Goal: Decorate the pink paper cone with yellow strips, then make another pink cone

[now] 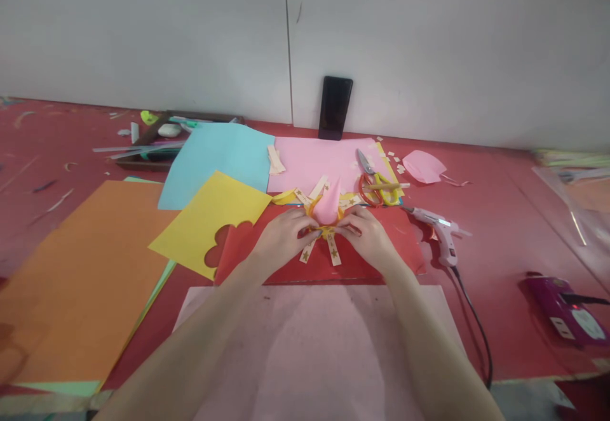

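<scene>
A paper craft with a pink cone (328, 205) at its centre lies over a red sheet (281, 271). Cream strips (335, 251) printed with gold stars stick out around it, and yellow-orange paper rings the cone's base. My left hand (287, 235) pinches the craft's near left edge between thumb and fingers. On the other side, my right hand (366, 235) is closed in a pinch at the near right edge. The exact bit under the fingertips is partly hidden.
To the right lie a pink glue gun (443, 233) and a purple power strip (565, 310). Scissors (369, 170) rest on pink paper (309, 160). A phone (335, 108) leans on the wall. Yellow (204, 218), blue (219, 160) and orange sheets (86, 281) spread leftward, near a dark tray (143, 165).
</scene>
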`<action>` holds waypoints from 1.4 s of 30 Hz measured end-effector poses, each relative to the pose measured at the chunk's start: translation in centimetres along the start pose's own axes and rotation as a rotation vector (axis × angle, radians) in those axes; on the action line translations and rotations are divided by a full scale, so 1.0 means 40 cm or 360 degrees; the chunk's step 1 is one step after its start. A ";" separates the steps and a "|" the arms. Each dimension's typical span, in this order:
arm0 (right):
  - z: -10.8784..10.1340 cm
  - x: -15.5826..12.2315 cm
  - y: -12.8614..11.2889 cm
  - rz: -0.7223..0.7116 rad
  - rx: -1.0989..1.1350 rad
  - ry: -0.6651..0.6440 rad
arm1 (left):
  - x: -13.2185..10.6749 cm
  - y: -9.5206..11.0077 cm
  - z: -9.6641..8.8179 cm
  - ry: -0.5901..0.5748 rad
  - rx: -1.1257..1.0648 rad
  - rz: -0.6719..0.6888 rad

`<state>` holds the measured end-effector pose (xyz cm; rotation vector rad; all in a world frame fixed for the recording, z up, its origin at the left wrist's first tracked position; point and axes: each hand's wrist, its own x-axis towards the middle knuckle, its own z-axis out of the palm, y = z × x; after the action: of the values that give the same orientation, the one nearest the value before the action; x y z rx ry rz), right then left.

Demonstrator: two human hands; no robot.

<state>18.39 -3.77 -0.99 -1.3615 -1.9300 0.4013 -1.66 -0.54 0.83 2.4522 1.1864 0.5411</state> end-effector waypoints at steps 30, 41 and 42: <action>0.011 0.001 -0.033 0.0009 -0.0026 -0.0045 | 0.003 0.002 -0.004 -0.0038 -0.0126 0.0081; 0.000 0.008 -0.049 0.0364 0.0456 0.0091 | 0.001 0.019 -0.005 0.0290 -0.0576 -0.0366; -0.002 0.010 -0.052 0.0401 0.0491 0.0107 | 0.002 0.020 -0.003 0.0360 -0.0645 -0.0436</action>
<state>16.97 -4.26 0.51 -1.3931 -1.5687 0.7334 -1.13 -0.94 1.31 1.8920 1.3207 0.8935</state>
